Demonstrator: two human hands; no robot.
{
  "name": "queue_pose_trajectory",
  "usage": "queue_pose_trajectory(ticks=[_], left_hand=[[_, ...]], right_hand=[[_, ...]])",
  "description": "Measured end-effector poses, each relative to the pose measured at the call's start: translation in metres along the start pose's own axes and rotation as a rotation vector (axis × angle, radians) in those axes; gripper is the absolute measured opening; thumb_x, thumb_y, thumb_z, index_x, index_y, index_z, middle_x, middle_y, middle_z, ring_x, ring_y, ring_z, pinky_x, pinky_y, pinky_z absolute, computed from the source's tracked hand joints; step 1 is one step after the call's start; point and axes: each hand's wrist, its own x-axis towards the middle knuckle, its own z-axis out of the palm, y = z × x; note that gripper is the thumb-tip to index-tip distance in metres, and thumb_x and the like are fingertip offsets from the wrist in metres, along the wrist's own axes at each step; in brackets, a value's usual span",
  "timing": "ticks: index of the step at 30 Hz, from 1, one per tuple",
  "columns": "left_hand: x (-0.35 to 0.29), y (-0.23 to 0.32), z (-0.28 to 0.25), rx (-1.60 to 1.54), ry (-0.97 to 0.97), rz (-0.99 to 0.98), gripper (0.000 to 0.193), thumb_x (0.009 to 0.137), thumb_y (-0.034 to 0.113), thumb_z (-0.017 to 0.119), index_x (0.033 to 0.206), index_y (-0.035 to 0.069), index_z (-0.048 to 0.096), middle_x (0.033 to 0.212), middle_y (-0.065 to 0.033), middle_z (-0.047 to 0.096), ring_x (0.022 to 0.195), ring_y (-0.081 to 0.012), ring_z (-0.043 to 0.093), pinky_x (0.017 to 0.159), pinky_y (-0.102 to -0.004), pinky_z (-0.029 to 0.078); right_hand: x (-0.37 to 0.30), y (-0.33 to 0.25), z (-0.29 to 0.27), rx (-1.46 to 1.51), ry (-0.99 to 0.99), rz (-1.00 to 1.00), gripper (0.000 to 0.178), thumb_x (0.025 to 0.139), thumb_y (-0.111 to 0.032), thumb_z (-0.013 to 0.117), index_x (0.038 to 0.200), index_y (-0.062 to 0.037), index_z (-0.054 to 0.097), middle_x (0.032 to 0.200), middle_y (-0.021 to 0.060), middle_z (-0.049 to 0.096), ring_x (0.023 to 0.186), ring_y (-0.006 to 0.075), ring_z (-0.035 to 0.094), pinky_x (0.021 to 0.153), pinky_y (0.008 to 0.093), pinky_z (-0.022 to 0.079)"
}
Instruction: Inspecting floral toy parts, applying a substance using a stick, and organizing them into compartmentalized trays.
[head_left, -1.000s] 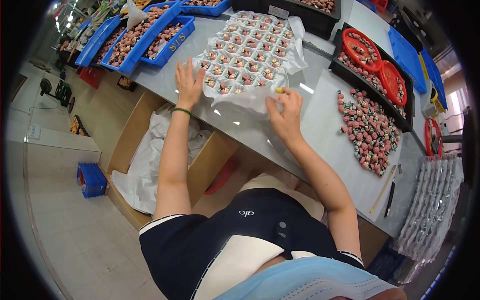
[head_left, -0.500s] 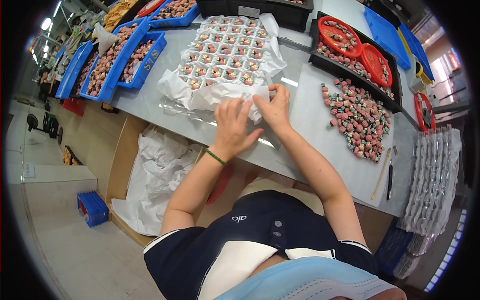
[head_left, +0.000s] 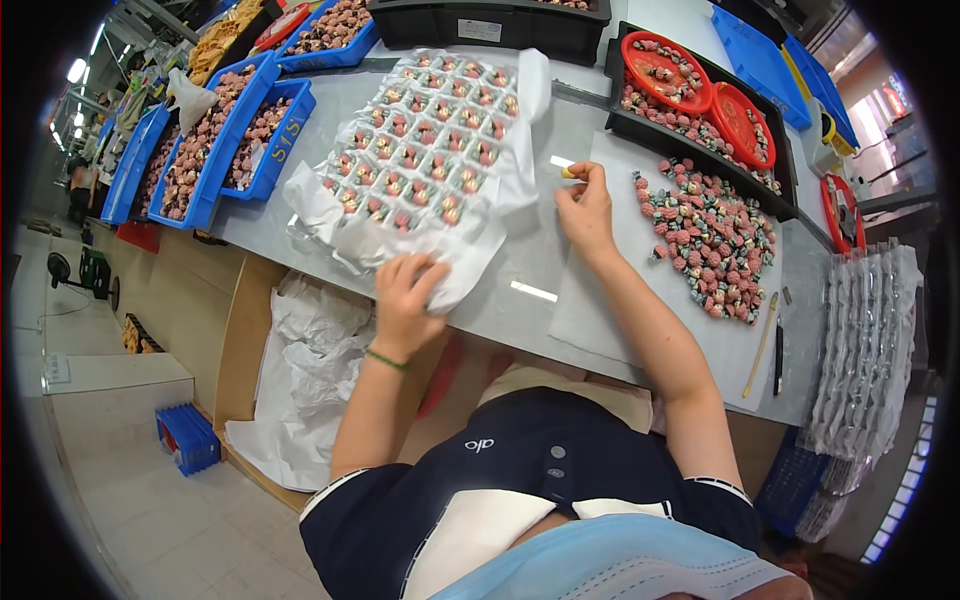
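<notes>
A compartment tray (head_left: 412, 150) full of small pink-and-green figurines lies at an angle on the table, with white tissue paper (head_left: 462, 262) under and around it. At the tray's near edge my left hand (head_left: 410, 298) has its fingers bent closed on the tissue paper; the fingertips are partly blurred. My right hand (head_left: 588, 212) is raised over the table, to the right of the tray and apart from it. Its fingers are loosely curled, with a gap between index finger and thumb. A yellow cover (head_left: 567, 173) is on one fingertip, and no held object shows.
To the right, loose figurines (head_left: 715, 240) lie heaped on white paper beside a black tray (head_left: 700, 135) holding red dishes (head_left: 668, 72). Blue bins (head_left: 215, 140) stand at left. A thin yellow stick (head_left: 760, 345) and black pen-like tool (head_left: 779, 355) lie near the right edge.
The tray and its paper have turned and shifted left. My left hand has moved left and nearer with the paper edge. My right hand has let go of the paper and moved right.
</notes>
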Motion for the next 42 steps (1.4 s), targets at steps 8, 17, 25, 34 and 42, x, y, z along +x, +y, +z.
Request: queue_pose_trajectory(ticks=[8, 17, 25, 34, 42], left_hand=[[-0.055, -0.049, -0.056, -0.083, 0.105, -0.054, 0.032, 0.055, 0.007, 0.066, 0.086, 0.006, 0.060, 0.091, -0.0066, 0.058, 0.090, -0.0251, 0.054, 0.094, -0.0476, 0.029], [-0.036, -0.042, -0.048, -0.344, 0.536, -0.585, 0.046, 0.072, -0.004, 0.057, 0.116, 0.002, 0.046, 0.109, -0.0156, 0.050, 0.100, -0.0205, 0.050, 0.089, -0.0346, 0.037], [0.009, -0.045, -0.063, 0.329, -0.288, 0.139, 0.053, 0.078, 0.033, 0.055, 0.126, 0.017, 0.040, 0.138, -0.0046, 0.028, 0.126, -0.0309, 0.024, 0.099, -0.0557, 0.015], [-0.015, -0.087, -0.061, 0.287, -0.347, 0.015, 0.056, 0.084, 0.046, 0.042, 0.129, 0.013, 0.035, 0.138, -0.0055, 0.027, 0.127, -0.0313, 0.022, 0.100, -0.0556, 0.013], [-0.056, -0.117, -0.077, 0.293, -0.190, 0.094, 0.057, 0.084, 0.051, 0.038, 0.125, 0.012, 0.040, 0.133, -0.0064, 0.034, 0.123, -0.0298, 0.029, 0.097, -0.0569, 0.019]], right_hand=[[-0.014, -0.017, 0.013, -0.430, -0.590, -1.083, 0.031, 0.062, -0.013, 0.068, 0.087, -0.0075, 0.052, 0.092, 0.0073, 0.052, 0.094, 0.0276, 0.047, 0.080, 0.0395, 0.037], [-0.031, -0.045, 0.096, -0.561, -0.321, -0.844, 0.048, 0.071, -0.041, 0.063, 0.108, -0.0109, 0.052, 0.113, 0.0175, 0.037, 0.113, 0.0351, 0.029, 0.095, 0.0463, 0.020], [-0.043, -0.049, 0.115, -0.664, -0.321, -0.727, 0.044, 0.072, -0.041, 0.061, 0.104, -0.0115, 0.056, 0.112, 0.0185, 0.040, 0.112, 0.0339, 0.030, 0.094, 0.0456, 0.020], [0.021, -0.038, 0.135, -0.817, -0.035, -0.650, 0.063, 0.074, -0.051, 0.056, 0.126, -0.0171, 0.041, 0.129, 0.0273, 0.026, 0.123, 0.0410, 0.019, 0.099, 0.0484, 0.014], [-0.003, -0.033, 0.174, -1.152, -0.324, -0.500, 0.070, 0.078, -0.064, 0.035, 0.134, -0.0211, 0.029, 0.135, 0.0259, 0.021, 0.127, 0.0410, 0.015, 0.101, 0.0484, 0.013]])
